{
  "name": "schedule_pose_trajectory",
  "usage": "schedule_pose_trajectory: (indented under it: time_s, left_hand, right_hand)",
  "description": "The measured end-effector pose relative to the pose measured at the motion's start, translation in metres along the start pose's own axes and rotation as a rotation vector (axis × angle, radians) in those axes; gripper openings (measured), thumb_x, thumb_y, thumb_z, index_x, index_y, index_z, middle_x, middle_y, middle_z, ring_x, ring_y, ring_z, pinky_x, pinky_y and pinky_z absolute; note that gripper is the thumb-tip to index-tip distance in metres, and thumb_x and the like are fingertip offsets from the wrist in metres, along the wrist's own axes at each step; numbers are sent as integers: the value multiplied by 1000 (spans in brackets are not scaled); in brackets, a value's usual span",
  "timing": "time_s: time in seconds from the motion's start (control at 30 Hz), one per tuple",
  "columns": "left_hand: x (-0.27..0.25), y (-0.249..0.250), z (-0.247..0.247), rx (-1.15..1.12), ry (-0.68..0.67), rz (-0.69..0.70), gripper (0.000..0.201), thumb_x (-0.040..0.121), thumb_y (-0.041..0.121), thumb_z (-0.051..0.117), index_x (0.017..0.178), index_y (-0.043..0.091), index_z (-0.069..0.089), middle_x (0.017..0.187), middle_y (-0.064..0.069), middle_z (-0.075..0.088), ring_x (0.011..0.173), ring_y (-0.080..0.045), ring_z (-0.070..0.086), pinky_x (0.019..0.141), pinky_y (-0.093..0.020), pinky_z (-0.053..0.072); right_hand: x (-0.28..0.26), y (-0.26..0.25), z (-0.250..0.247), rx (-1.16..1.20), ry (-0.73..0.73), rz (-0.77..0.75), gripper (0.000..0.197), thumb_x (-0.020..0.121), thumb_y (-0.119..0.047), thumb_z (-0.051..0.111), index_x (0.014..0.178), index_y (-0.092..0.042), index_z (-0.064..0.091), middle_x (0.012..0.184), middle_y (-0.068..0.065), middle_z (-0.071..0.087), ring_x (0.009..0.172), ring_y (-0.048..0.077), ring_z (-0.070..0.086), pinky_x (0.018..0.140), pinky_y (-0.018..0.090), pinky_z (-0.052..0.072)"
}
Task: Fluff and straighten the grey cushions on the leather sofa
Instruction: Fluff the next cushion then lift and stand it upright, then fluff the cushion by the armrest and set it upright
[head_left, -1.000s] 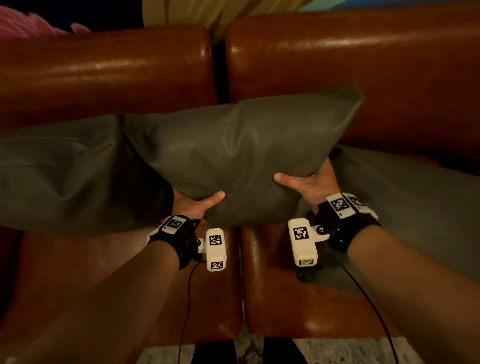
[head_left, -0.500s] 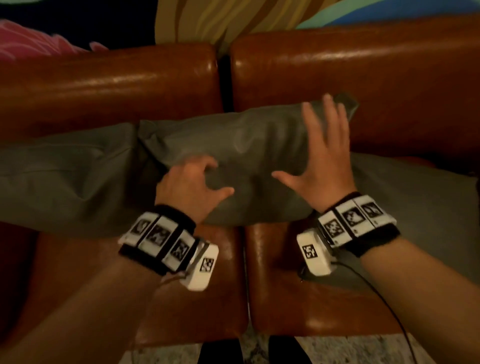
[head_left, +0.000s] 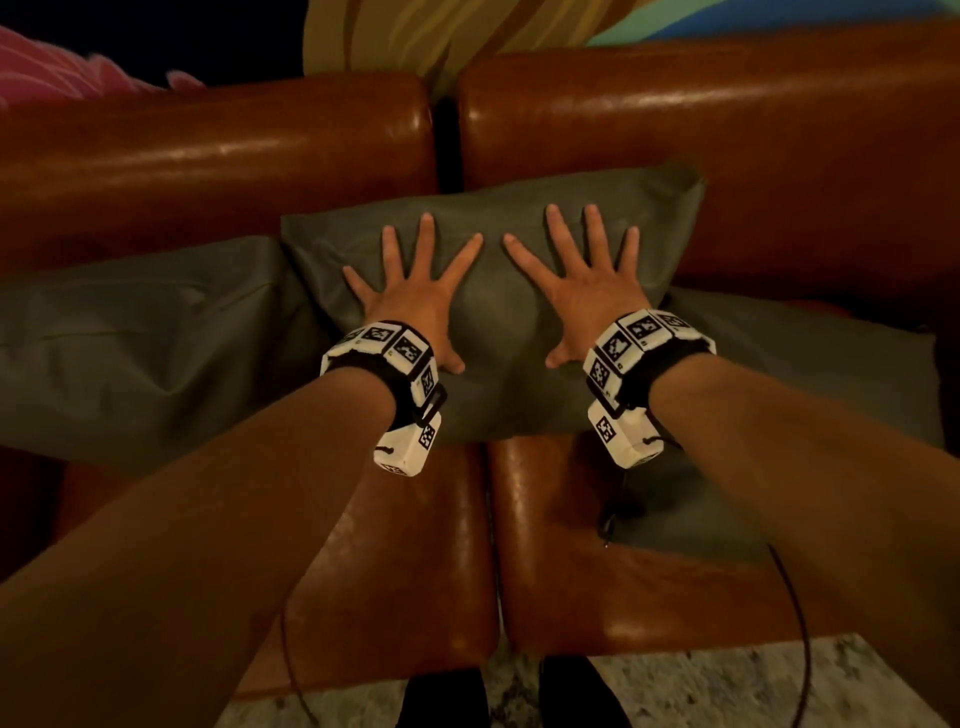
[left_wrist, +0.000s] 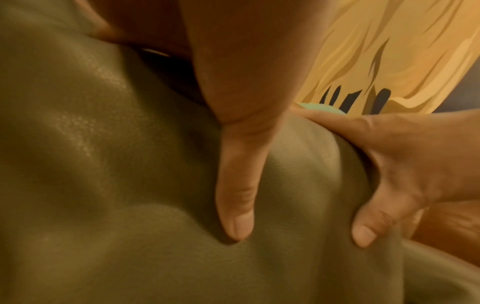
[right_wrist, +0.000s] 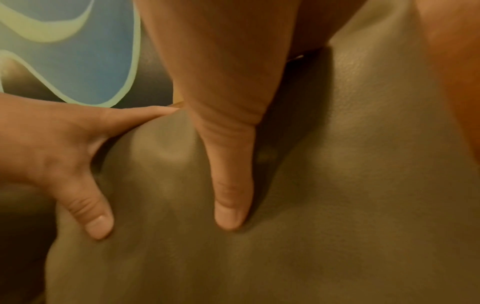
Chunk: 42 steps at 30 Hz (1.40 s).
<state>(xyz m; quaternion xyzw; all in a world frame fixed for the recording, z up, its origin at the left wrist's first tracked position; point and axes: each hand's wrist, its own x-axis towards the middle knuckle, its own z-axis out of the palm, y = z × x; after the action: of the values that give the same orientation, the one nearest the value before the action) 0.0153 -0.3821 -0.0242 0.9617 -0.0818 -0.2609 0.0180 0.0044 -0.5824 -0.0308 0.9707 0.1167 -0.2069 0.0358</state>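
Observation:
A grey cushion (head_left: 498, 322) leans against the backrest of the brown leather sofa (head_left: 208, 156), over the gap between its two seats. My left hand (head_left: 415, 291) and right hand (head_left: 582, 280) lie flat on its front, fingers spread and straight, pressing dents into it. The left wrist view shows my left thumb (left_wrist: 236, 195) sunk into the grey cover (left_wrist: 103, 164), with the right hand (left_wrist: 405, 164) beside it. The right wrist view mirrors this: my right thumb (right_wrist: 231, 185) presses the cushion (right_wrist: 363, 185), the left hand (right_wrist: 59, 156) beside it.
A second grey cushion (head_left: 130, 353) lies at the left, partly behind the middle one, and a third (head_left: 831, 374) lies at the right on the seat. A colourful painted wall (head_left: 467, 31) rises behind the sofa. Speckled floor (head_left: 701, 686) and my dark shoes (head_left: 447, 696) show below.
Both hands let go of the cushion's lower edge, came round to its front and now press flat with spread fingers. The cushion has settled lower against the backrest.

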Motion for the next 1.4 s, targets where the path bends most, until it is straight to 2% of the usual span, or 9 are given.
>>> schedule_pose_trajectory:
  time_s: [0.27, 0.4, 0.57, 0.73, 0.93, 1.07, 1.13, 1.3, 1.4]
  left_hand:
    - [-66, 14, 5, -199, 195, 198, 79, 89, 36, 66, 155, 25, 25, 166, -9, 8, 152, -31, 6, 122, -49, 11]
    - [-99, 35, 27, -380, -97, 365, 52, 87, 27, 71, 136, 21, 55, 140, -6, 56, 122, -24, 56, 107, -31, 39]
    - [-102, 66, 53, -585, -408, 193, 41, 85, 18, 76, 123, 9, 64, 112, -10, 68, 93, -19, 65, 91, -30, 50]
    - [-81, 130, 61, -755, -383, 44, 36, 86, 20, 76, 119, 12, 65, 117, -10, 70, 93, -15, 63, 67, -23, 48]
    - [-53, 244, 85, -857, -325, -209, 73, 74, 43, 83, 136, 17, 55, 135, -8, 59, 119, -25, 59, 102, -40, 46]
    - [-36, 297, 112, -887, -299, -353, 133, 36, 72, 86, 150, 27, 33, 147, -2, 50, 129, -28, 52, 110, -47, 41]
    - [-30, 313, 125, -888, -278, -406, 138, 40, 67, 88, 155, 27, 21, 152, -1, 43, 135, -29, 46, 113, -47, 37]
    - [-30, 333, 133, -881, -243, -443, 151, 37, 69, 86, 157, 27, 5, 159, -3, 32, 142, -31, 36, 116, -49, 32]
    - [-38, 349, 142, -968, -242, -484, 145, 45, 59, 92, 157, 24, 6, 157, -2, 35, 141, -27, 39, 117, -43, 33]
  right_hand:
    - [-90, 15, 3, 397, 88, 36, 79, 89, -30, 69, 156, -24, 27, 166, 7, 13, 153, 27, 13, 122, 46, 20]
    - [-151, 40, 32, 602, -120, 221, 54, 88, -35, 69, 137, -15, 57, 125, 9, 69, 117, 24, 63, 101, 34, 47]
    - [-217, 92, 78, 706, -178, 429, 26, 84, -23, 76, 102, -5, 75, 94, 9, 73, 90, 27, 70, 89, 39, 53]
    - [-253, 164, 100, 818, -132, 590, 31, 84, -22, 75, 112, -11, 69, 96, 11, 75, 95, 29, 71, 91, 41, 54]
    - [-249, 277, 128, 882, 54, 818, 68, 79, -44, 79, 134, -12, 56, 131, 15, 62, 119, 35, 59, 102, 42, 48]
    - [-225, 334, 180, 1020, -5, 811, 128, 36, -90, 73, 142, -28, 38, 150, -3, 44, 133, 25, 50, 110, 45, 42]
    - [-217, 349, 198, 1075, -57, 798, 148, 25, -90, 76, 150, -32, 22, 155, -3, 38, 139, 26, 43, 114, 49, 37]
    - [-211, 354, 175, 1163, -101, 769, 127, 56, -44, 94, 154, -19, 18, 155, 7, 38, 141, 31, 40, 118, 43, 31]
    - [-199, 367, 176, 1161, -103, 722, 126, 45, -63, 91, 148, -29, 28, 151, 0, 44, 136, 26, 46, 115, 42, 35]
